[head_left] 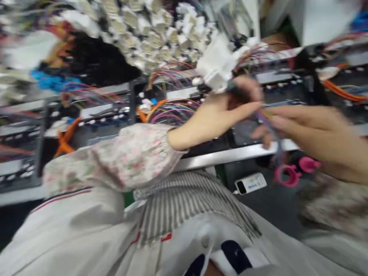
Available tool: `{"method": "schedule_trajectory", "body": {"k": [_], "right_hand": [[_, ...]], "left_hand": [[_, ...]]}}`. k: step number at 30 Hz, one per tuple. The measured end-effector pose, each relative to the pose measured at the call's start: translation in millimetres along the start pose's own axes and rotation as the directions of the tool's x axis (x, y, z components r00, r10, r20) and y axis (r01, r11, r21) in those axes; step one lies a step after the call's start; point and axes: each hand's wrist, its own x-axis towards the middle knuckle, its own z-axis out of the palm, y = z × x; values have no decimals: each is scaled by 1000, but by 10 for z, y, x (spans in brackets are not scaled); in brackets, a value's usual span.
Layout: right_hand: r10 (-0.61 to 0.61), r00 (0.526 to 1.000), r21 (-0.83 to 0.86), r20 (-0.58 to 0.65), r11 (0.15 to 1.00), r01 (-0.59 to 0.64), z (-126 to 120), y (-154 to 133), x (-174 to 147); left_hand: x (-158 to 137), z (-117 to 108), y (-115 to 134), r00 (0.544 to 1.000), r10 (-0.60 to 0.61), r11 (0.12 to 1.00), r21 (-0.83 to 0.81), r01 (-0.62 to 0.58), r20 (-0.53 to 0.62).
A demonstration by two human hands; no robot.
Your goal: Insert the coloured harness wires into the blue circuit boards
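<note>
My left hand (227, 111) reaches across the middle with its fingers curled around a small dark piece (239, 93), blurred and partly hidden; it looks like a connector. From there a thin bundle of coloured wires (273, 134), mostly purple with some yellow, runs to my right hand (307, 126). The thumb and forefinger of that hand pinch the wires, and their loose length hangs down past the table edge. Just beyond my left fingers shows a white plastic housing (217, 73); whether I touch it cannot be made out.
White and cream connectors (152, 38) are heaped at the back, beside a black pile (97, 57). Trays hold coloured wire bundles (172, 109) and orange loops (65, 140). Below the metal edge (224, 155) are a small white device (250, 183) and a pink ring (287, 175).
</note>
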Motion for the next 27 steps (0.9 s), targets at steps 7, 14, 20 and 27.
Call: {"method": "schedule_trajectory", "body": {"k": [7, 14, 20, 27], "right_hand": [[184, 981, 156, 63, 969, -192, 111, 491, 108], [141, 990, -1, -24, 990, -141, -132, 498, 84], [-4, 958, -528, -286, 835, -155, -579, 696, 139], [25, 851, -371, -525, 893, -256, -712, 999, 375]], "left_hand": [[288, -85, -606, 968, -142, 982, -90, 163, 206], [370, -18, -585, 952, -189, 968, -120, 223, 242], [432, -29, -499, 963, -159, 946, -247, 212, 215], [685, 158, -594, 971, -194, 899, -370, 233, 140]]}}
